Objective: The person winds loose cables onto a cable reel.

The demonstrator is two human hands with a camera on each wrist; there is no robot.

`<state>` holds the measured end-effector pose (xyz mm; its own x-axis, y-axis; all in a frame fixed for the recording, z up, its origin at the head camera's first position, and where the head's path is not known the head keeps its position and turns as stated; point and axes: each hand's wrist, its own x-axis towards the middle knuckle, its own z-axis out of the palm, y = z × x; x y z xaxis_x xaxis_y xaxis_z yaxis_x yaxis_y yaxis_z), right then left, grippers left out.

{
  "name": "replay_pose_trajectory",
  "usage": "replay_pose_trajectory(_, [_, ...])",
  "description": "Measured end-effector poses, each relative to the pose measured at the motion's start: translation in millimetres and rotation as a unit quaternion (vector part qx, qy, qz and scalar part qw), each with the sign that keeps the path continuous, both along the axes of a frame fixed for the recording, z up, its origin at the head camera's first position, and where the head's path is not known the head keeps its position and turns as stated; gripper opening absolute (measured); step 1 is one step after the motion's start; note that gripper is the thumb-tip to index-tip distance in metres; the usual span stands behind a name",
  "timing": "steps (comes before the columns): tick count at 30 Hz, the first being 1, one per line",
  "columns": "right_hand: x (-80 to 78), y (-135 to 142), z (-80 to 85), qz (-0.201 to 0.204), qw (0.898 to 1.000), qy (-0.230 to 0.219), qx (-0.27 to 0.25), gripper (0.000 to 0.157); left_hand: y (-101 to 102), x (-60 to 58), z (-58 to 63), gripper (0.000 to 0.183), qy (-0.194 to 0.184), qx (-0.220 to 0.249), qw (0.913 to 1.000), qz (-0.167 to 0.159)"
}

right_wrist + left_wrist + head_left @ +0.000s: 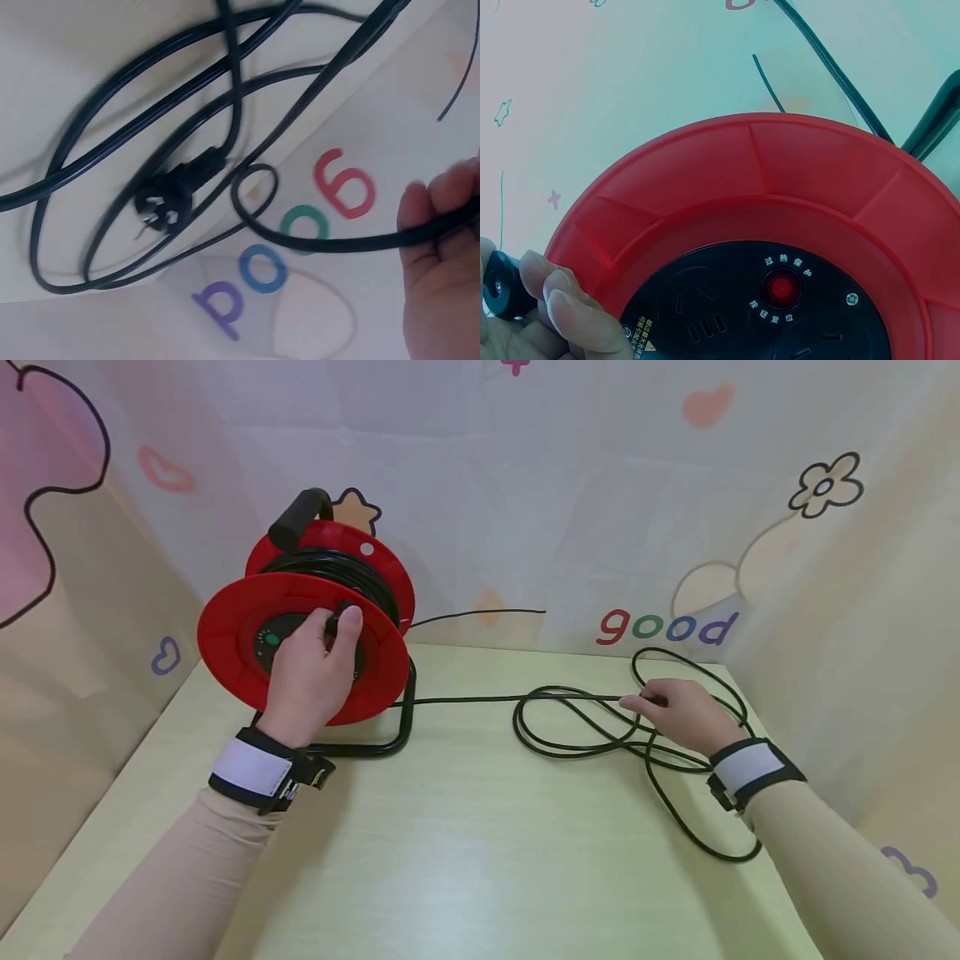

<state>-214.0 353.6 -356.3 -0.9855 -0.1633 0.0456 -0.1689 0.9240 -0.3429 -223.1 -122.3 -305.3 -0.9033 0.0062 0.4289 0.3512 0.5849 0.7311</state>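
Observation:
A red cable reel (225, 622) with black cable wound on its drum stands at the left of the table. My left hand (303, 681) grips the black crank knob (508, 286) on the reel's front face, beside the black socket panel (705, 307). At the right, my right hand (686, 714) holds the black cable (480, 700), which runs taut from the reel. Loose loops of this cable lie around and beneath that hand. In the right wrist view, a three-pin plug (163, 204) lies among the loops.
The reel rests on a black tube frame (375, 749) and has a black carrying handle (300, 518) on top. Behind the table (465, 860) hangs a printed cloth backdrop (540, 510), with more cloth at both sides. A thin dark line (480, 612) shows against the backdrop.

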Motion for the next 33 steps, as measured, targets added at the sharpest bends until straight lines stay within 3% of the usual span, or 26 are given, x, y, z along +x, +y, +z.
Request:
replay_pose_trajectory(7, [-1.7,26.8,-17.5,0.003,1.0,0.002,0.001,0.039,1.0,0.2,-0.7,0.045,0.005,0.001,1.0,-0.006])
replay_pose_trajectory(11, [-1.8,34.1,-28.5,-0.016,1.0,0.001,0.002,0.041,0.5,1.1,-1.6,0.044,0.005,0.004,1.0,-0.006])
replay_pose_trajectory(22, [-7.6,33.3,-38.2,-0.024,1.0,0.007,-0.001,0.052,-1.7,2.4,-0.3,0.044,0.009,0.014,0.9998,-0.005])
replay_pose_trajectory(33, [-8.4,26.2,-45.8,-0.015,1.0,0.009,0.001,0.044,6.4,1.6,-8.1,0.043,-0.006,0.0,1.0,-0.006])
